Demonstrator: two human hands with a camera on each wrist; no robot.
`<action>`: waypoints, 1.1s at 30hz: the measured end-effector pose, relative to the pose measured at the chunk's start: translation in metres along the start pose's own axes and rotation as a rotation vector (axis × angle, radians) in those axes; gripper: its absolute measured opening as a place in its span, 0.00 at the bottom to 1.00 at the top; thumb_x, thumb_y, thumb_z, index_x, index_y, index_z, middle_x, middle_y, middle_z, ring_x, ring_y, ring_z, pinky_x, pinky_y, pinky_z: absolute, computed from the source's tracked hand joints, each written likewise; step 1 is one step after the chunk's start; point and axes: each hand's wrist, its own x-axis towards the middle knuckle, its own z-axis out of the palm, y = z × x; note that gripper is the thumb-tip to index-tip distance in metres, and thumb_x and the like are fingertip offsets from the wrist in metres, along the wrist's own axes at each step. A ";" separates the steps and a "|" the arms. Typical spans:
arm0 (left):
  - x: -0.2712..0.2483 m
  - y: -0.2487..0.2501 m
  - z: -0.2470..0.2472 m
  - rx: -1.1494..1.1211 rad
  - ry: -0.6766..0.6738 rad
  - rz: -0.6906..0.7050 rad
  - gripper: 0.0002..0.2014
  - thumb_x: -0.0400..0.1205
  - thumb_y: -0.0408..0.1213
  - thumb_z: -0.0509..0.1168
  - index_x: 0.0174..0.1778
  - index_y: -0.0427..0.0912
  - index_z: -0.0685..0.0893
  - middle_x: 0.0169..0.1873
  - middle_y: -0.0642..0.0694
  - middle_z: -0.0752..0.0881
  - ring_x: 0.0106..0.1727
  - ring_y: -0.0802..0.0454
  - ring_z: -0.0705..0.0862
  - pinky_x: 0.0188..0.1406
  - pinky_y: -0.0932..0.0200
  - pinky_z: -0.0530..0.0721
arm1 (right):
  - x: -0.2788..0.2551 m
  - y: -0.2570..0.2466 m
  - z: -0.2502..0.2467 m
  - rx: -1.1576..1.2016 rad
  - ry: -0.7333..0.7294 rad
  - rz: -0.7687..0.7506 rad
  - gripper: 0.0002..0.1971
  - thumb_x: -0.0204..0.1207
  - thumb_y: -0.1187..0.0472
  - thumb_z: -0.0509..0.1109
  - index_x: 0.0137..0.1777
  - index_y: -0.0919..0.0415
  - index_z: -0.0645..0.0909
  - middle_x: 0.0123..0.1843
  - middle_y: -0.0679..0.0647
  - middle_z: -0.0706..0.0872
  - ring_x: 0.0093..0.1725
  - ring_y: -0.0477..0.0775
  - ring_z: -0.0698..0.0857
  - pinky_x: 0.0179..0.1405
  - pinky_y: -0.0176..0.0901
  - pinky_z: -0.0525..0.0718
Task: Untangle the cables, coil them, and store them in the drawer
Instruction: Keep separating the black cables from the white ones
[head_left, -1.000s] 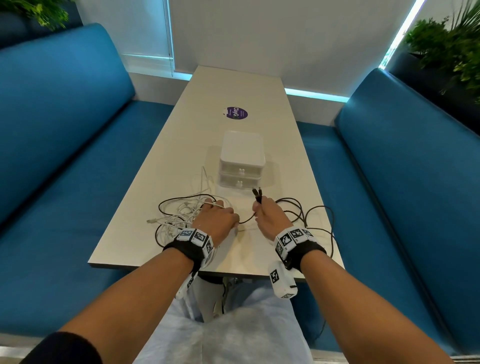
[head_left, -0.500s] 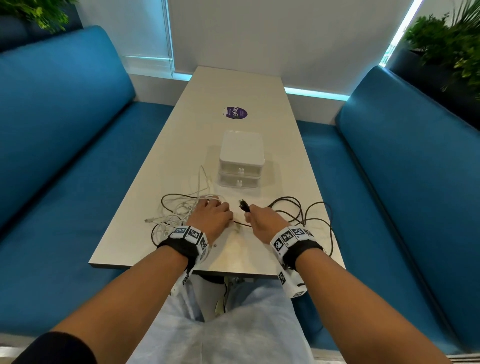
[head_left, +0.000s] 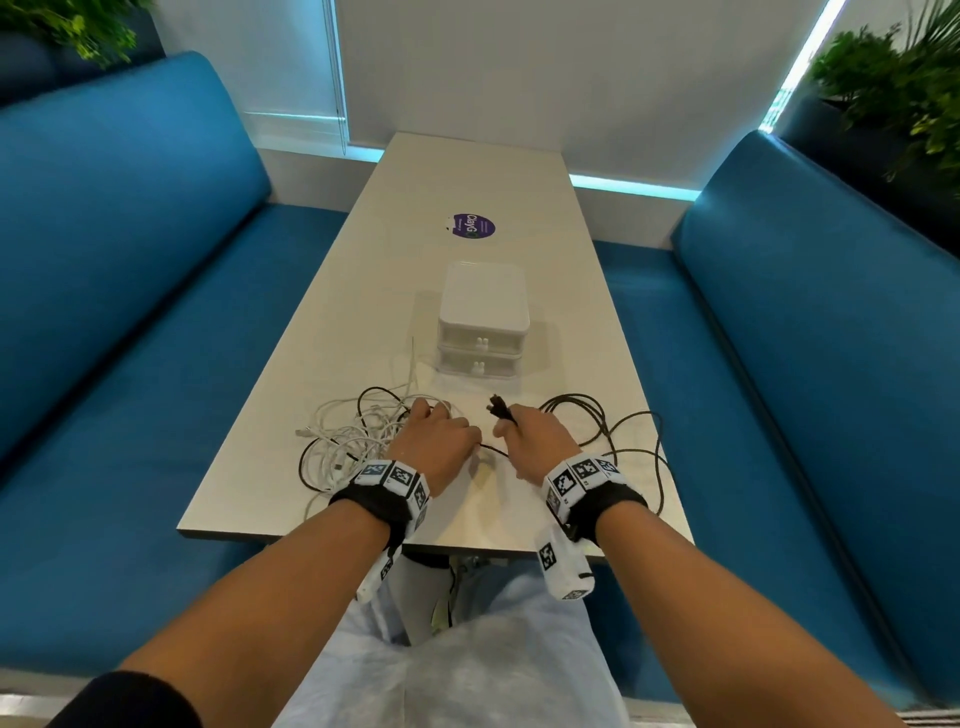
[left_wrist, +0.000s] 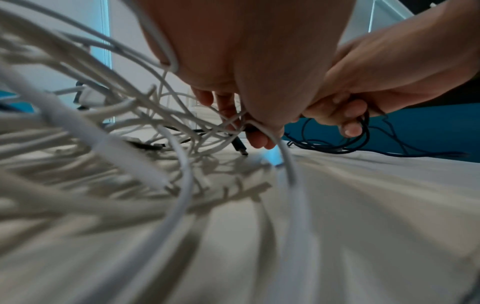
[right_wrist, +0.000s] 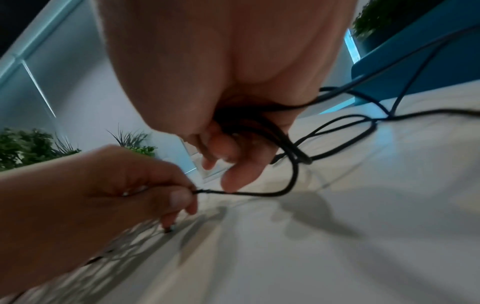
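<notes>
Meanwhile the right hand (head_left: 540, 441) grips a bunch of black cable (head_left: 608, 431), its plugs sticking up. The left hand (head_left: 436, 441) pinches that cable beside the white tangle (head_left: 343, 441) on the desk (head_left: 519, 509).

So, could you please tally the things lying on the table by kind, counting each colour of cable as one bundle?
White cable tangle: 1
Black cable bundle: 1
Drawer unit: 1
Purple sticker: 1
Total: 4; single cables within each bundle cannot be counted.
</notes>
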 end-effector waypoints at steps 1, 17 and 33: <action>0.000 0.001 -0.001 -0.014 0.003 -0.005 0.10 0.85 0.34 0.59 0.54 0.53 0.82 0.48 0.53 0.87 0.57 0.43 0.78 0.58 0.44 0.64 | 0.001 -0.003 0.004 0.010 -0.006 -0.011 0.13 0.86 0.56 0.56 0.56 0.60 0.82 0.52 0.60 0.87 0.50 0.65 0.86 0.49 0.54 0.84; -0.005 -0.026 0.004 -0.082 0.019 -0.070 0.13 0.90 0.43 0.53 0.62 0.53 0.82 0.58 0.53 0.84 0.63 0.44 0.79 0.64 0.44 0.70 | -0.005 0.036 -0.012 -0.235 -0.047 0.161 0.15 0.87 0.53 0.56 0.65 0.60 0.78 0.58 0.61 0.85 0.54 0.63 0.85 0.44 0.46 0.77; 0.003 -0.003 -0.008 -0.191 -0.033 -0.053 0.11 0.85 0.34 0.57 0.46 0.55 0.80 0.46 0.51 0.87 0.56 0.43 0.81 0.61 0.45 0.72 | 0.001 -0.014 0.017 -0.110 0.006 -0.046 0.13 0.85 0.58 0.57 0.52 0.63 0.82 0.49 0.63 0.88 0.50 0.66 0.85 0.42 0.46 0.76</action>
